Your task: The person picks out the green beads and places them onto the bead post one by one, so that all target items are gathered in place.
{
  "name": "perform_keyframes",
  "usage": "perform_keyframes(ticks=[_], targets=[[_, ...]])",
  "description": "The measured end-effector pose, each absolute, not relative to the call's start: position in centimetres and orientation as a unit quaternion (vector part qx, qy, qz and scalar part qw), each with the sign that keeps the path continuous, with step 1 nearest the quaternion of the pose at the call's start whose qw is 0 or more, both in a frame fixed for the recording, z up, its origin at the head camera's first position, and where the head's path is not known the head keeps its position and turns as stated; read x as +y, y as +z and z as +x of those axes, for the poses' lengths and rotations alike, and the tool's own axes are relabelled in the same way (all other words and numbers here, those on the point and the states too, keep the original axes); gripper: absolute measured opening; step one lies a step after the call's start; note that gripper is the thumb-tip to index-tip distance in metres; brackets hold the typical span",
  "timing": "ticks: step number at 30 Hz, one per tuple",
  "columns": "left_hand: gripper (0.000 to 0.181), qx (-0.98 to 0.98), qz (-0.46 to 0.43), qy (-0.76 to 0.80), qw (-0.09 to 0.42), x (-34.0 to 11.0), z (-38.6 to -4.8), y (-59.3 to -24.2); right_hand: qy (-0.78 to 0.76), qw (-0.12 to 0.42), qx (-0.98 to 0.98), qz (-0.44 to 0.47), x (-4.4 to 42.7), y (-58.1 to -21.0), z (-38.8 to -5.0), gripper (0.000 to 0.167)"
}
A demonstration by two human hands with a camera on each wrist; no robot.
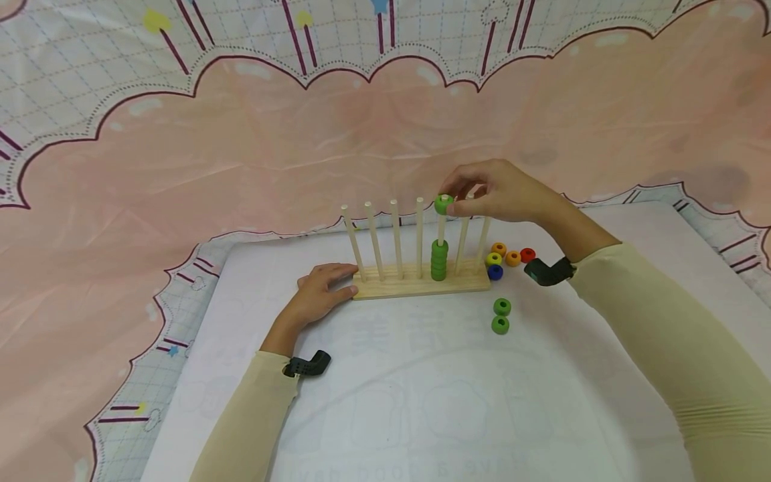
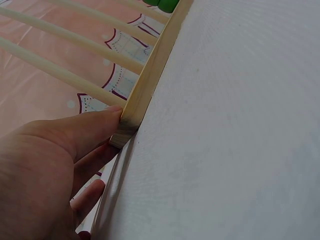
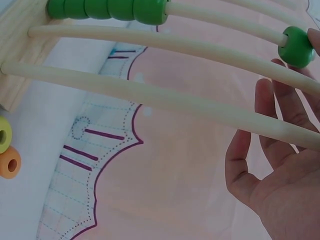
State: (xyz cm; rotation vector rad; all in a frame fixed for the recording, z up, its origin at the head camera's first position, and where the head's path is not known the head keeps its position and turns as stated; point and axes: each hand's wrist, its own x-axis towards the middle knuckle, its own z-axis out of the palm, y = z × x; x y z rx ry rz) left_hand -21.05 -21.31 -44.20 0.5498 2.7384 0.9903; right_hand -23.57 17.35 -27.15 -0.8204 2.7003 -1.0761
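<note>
A wooden peg rack with upright rods stands on the white surface, and its pale base (image 1: 391, 286) faces me. My left hand (image 1: 322, 291) grips the left end of this base, with the thumb on the near side in the left wrist view. At the top of one rod, my right hand (image 1: 500, 191) pinches a green bead (image 1: 444, 204) between thumb and fingers; the rod tip shows in its hole. Lower on the same rod sits a stack of several green beads (image 1: 440, 260). In the right wrist view the pinched bead (image 3: 296, 47) is around the rod's end, apart from the stack.
Two green beads (image 1: 501, 316) lie right of the rack, nearer to me. Beside the base's right end are orange beads (image 1: 512, 258), a yellow bead (image 1: 494, 259), a blue bead (image 1: 495, 272) and a red bead (image 1: 527, 255). A patterned pink cloth (image 1: 361, 147) hangs behind.
</note>
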Motion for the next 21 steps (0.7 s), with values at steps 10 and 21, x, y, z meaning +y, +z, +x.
perform_keyframes(ticks=[10,21], targets=[[0.051,0.92,0.185,0.334,0.089,-21.26,-21.06,-44.17,-0.36,0.059,0.891,-0.27,17.58,-27.06,-23.46,0.025],[0.052,0.921,0.182,0.333,0.091,-21.22,-20.95,-44.08,-0.353,0.062,0.897,-0.259,18.27,-27.24,-23.22,0.025]])
